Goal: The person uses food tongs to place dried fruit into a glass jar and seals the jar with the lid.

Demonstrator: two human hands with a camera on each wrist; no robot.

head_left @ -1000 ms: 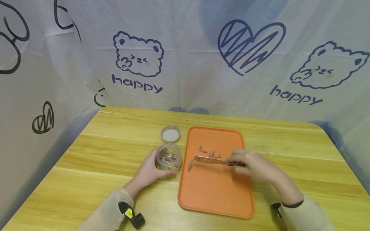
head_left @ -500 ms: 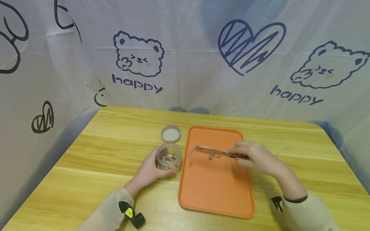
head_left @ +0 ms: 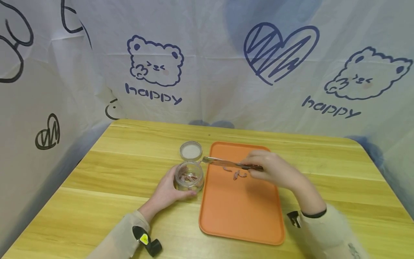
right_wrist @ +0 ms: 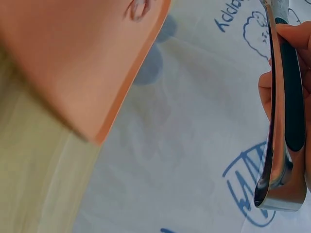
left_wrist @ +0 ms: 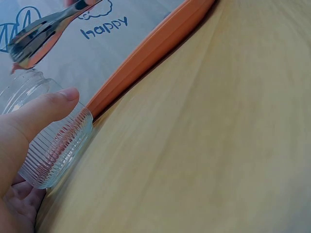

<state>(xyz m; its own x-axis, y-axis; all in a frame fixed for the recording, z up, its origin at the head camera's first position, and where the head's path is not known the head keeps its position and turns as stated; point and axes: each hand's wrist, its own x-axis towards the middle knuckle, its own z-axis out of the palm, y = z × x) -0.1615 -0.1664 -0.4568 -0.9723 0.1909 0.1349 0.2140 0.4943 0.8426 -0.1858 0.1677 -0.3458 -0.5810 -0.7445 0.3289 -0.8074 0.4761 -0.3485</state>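
Note:
My left hand (head_left: pixel 165 190) holds a clear ribbed glass jar (left_wrist: pixel 58 150), its thumb and fingers curled round the side. The jar is uncovered, with several reddish-brown strips (head_left: pixel 188 177) inside. My right hand (head_left: pixel 273 168) grips metal tongs (head_left: pixel 223 162) with dark grip panels, seen close in the right wrist view. The tongs' tips hover just above the jar's far right rim. A small reddish strip (left_wrist: pixel 17 67) hangs from the tips. Several more strips (head_left: pixel 236 175) lie on the orange tray (head_left: pixel 240 212); what they are made of I cannot tell.
A round clear-rimmed lid (head_left: pixel 191 150) lies on the wooden table (head_left: pixel 129 162) just behind the jar. The tray stands close to the jar's right side. A printed cloth (head_left: pixel 213 72) hangs behind the table's far edge.
My right hand has lifted the tongs and the strip off the tray and moved them left to the jar's rim. My left hand and the jar have stayed in place.

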